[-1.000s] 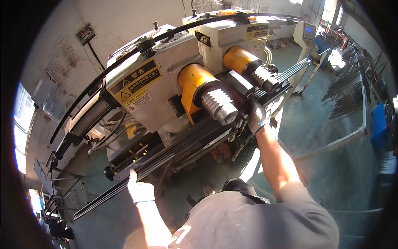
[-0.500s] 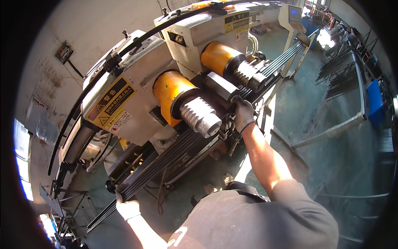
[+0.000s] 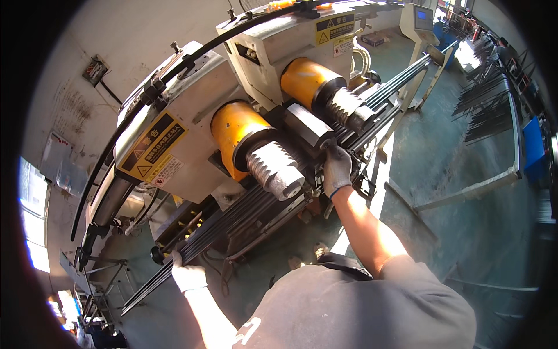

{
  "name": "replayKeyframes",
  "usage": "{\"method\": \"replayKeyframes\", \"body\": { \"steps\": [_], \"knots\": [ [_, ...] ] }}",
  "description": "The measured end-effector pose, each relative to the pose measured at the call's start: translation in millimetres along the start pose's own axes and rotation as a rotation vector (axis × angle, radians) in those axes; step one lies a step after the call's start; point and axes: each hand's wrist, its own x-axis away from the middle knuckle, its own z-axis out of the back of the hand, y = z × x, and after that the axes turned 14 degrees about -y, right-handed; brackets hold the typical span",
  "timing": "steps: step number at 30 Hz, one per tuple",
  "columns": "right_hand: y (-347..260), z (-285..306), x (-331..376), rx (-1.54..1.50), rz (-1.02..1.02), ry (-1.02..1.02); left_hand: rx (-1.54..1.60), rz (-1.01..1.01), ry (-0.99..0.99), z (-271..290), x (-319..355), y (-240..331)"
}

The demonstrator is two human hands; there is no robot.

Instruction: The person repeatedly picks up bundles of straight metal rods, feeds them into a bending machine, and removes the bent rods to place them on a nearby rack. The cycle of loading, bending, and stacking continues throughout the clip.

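Observation:
A bundle of long, thin dark metal bars (image 3: 224, 228) runs slantwise through a large machine. Near the bundle's lower left end, my left hand (image 3: 189, 274), in a pale work glove, is closed round the bars. My right hand (image 3: 337, 170), also gloved, is closed at the near end of a dark rectangular block (image 3: 309, 125); its fingertips and what they grip are partly hidden. That block lies between two orange cylinders, the nearer one (image 3: 235, 129) and the farther one (image 3: 311, 78), each with a thick threaded steel rod sticking out toward me.
The machine's pale housing (image 3: 189, 139) bears warning labels. A black hose (image 3: 197, 55) arches over it. At the upper right stands a control box (image 3: 417, 22) with a small screen. Stacked dark bars (image 3: 485, 96) lie on a rack at far right. A metal frame (image 3: 471, 189) stands on the green floor.
My left hand has shifted slightly up and right along the bars. My right hand has moved slightly down. Toward the upper right, the bars look more spread apart. The view has tilted slightly.

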Motion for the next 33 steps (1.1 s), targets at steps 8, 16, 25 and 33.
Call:
{"method": "replayKeyframes", "body": {
  "steps": [8, 16, 25, 33],
  "knots": [
    [-13, 16, 10, -0.074, -0.024, -0.068, 0.241, 0.459, -0.277, 3, -28, -45],
    [14, 26, -27, -0.403, -0.164, -0.122, 0.037, -0.083, 0.066, 27, -2, 11],
    [-9, 18, -16, -0.135, -0.162, -0.101, 0.004, 0.030, 0.203, 2, 8, -8],
    [-14, 10, 9, 0.206, -0.056, -0.091, 0.030, 0.028, 0.115, -60, 17, -43]
  ]
}}
